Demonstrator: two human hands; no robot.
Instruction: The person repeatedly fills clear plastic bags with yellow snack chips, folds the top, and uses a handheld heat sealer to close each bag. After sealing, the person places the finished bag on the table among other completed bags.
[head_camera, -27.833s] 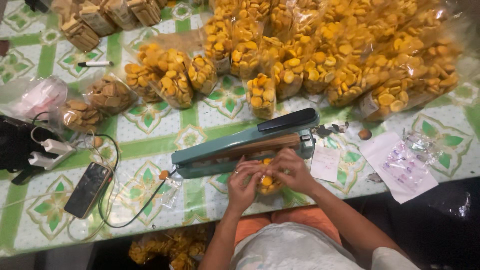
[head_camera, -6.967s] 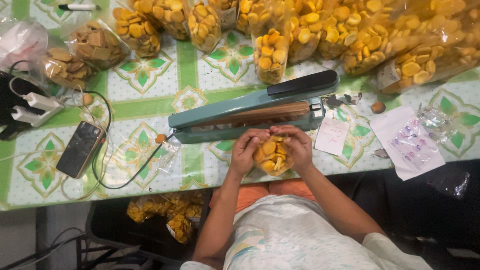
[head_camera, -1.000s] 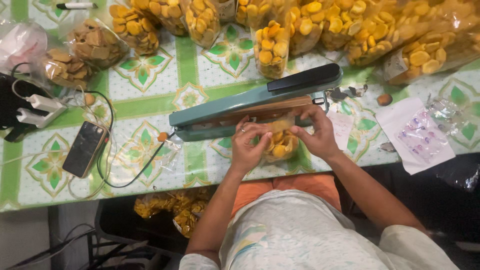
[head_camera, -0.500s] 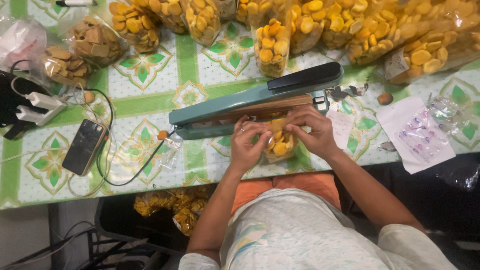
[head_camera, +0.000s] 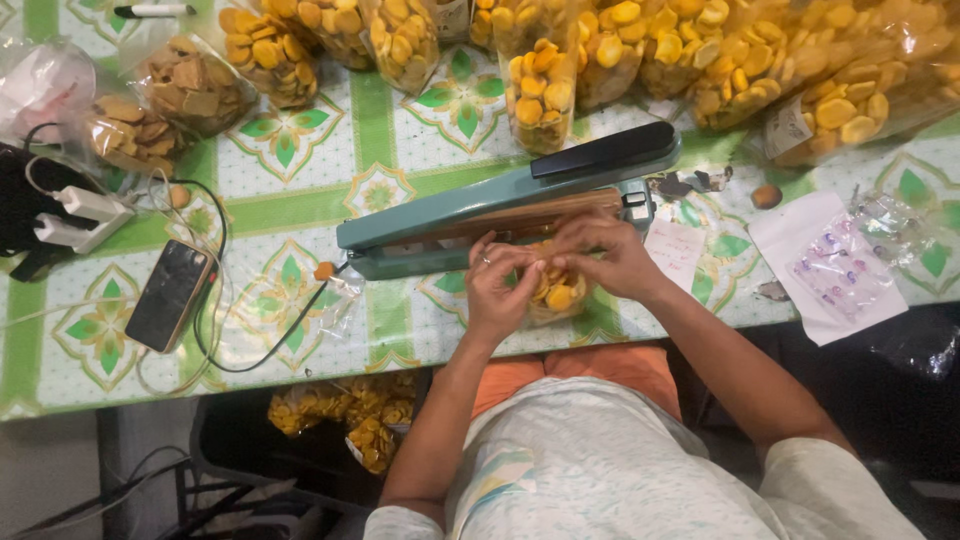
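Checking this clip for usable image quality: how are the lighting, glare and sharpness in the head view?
Head view: even, soft light on the green-patterned tablecloth; slight glare on the clear plastic bags of yellow crackers; both hands, left hand and right hand, sharp at the teal heat sealer; dim under the table; edges look slightly bowed.
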